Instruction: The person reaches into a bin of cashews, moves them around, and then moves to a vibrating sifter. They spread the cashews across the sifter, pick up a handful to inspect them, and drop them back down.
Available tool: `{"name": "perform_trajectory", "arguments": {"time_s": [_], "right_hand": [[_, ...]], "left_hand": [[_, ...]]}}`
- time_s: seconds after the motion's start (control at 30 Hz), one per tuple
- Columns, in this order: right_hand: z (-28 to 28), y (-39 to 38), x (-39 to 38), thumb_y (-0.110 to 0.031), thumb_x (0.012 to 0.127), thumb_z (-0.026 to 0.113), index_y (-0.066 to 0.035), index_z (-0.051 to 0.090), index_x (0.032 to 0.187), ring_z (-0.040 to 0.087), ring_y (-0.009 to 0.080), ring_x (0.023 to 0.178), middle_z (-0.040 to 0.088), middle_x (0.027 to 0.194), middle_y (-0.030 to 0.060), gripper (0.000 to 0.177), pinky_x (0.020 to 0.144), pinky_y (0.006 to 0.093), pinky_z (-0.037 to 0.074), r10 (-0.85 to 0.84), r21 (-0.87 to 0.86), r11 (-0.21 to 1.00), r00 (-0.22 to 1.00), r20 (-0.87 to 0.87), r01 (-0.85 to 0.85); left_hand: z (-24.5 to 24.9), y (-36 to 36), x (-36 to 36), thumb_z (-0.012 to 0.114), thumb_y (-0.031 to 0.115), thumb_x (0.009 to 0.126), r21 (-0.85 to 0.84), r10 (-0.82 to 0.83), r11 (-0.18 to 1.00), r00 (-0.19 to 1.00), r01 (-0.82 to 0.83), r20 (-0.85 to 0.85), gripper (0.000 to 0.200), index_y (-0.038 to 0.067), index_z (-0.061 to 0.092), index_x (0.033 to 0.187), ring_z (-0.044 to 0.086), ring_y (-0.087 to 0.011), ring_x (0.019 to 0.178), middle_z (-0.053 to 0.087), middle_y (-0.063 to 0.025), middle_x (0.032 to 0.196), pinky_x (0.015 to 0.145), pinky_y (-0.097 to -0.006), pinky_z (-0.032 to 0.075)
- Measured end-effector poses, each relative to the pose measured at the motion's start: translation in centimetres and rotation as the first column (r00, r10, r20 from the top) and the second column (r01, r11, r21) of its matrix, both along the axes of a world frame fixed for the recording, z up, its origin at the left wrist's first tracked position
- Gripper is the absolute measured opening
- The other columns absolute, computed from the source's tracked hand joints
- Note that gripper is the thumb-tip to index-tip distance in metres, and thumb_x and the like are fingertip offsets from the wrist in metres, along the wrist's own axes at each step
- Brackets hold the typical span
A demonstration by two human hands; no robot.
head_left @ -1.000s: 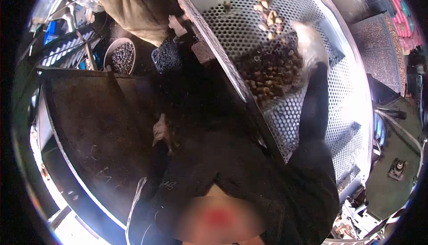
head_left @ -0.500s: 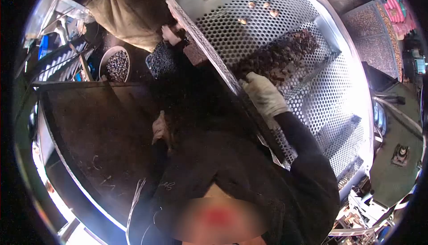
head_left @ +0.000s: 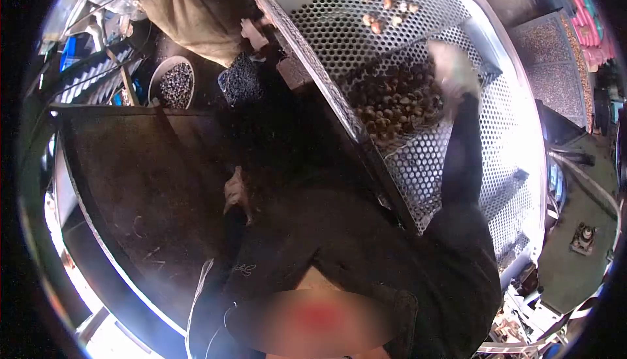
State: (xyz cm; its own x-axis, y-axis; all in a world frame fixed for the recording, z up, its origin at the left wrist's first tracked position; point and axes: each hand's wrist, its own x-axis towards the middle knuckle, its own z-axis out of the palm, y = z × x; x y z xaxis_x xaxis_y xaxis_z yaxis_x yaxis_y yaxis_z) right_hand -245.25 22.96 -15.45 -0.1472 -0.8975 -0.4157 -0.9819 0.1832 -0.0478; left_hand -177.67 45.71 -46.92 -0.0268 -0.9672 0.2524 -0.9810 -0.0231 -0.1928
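Note:
My right hand, in a pale glove, is over the right end of a pile of round brown pieces on a perforated metal tray. Motion smears its fingers, and whether it holds anything is hidden. My left hand is low at the left, in front of my dark clothing and beside a large dark panel. Its fingers are too dim to make out. Several pale round pieces lie farther up the tray.
A round bucket of small dark and light pieces stands at the upper left, near a tan cloth. Beside the tray's raised edge are a dark speckled block and a pinkish thing. Machinery is at the right.
My right hand has moved up and right across the tray. The pile has shifted and spread, exposing more round pieces. The pale pieces farther up lie differently. My left hand has barely moved.

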Motion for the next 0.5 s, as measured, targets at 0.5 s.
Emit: {"name": "perform_trajectory", "arguments": {"time_s": [0.5], "right_hand": [[-2.3, 9.0, 11.7, -0.015, 0.117, 0.063, -0.005, 0.073, 0.127, 0.073, 0.0181, 0.087, 0.075, 0.103, 0.0097, 0.017, 0.074, 0.0366, 0.065, -0.103, -0.214, 0.932, 0.78, 0.617, 0.292]], "left_hand": [[-1.9, -2.7, -0.9, 0.04, 0.039, 0.126, -0.219, -0.022, 0.966, 0.887, 0.138, 0.462, 0.063, 0.021, 0.022, 0.183, 0.075, -0.0362, 0.108, 0.073, -0.0149, 0.12, 0.109, -0.0526, 0.064]]}}
